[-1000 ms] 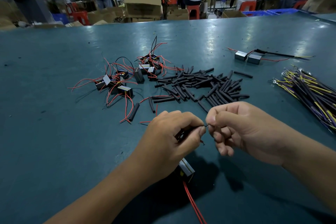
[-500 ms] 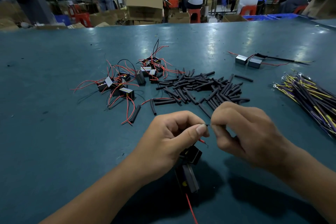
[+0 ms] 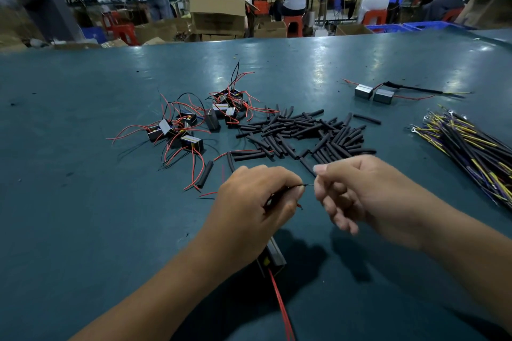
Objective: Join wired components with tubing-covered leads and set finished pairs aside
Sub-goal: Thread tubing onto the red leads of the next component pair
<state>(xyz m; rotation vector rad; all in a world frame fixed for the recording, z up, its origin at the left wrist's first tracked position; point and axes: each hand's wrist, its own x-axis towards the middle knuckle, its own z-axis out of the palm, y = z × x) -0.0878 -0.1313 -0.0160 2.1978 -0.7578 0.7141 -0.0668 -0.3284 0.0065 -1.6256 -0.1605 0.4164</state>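
My left hand pinches thin black leads between thumb and forefinger. A small black box component hangs below that hand, trailing a red wire. My right hand pinches the bare tip of the same leads just to the right. Beyond my hands lies a heap of black tubing pieces. Left of it is a tangle of black box components with red and black wires. A joined pair of grey boxes with a tubing-covered lead sits at the far right.
A bundle of yellow, purple and black wires lies along the right edge of the teal table. One loose tubing piece lies near my left hand. Cardboard boxes and seated people fill the background.
The hanging component has swung back under my left hand, and my hands have drawn slightly apart along the lead. The view has shifted a little.
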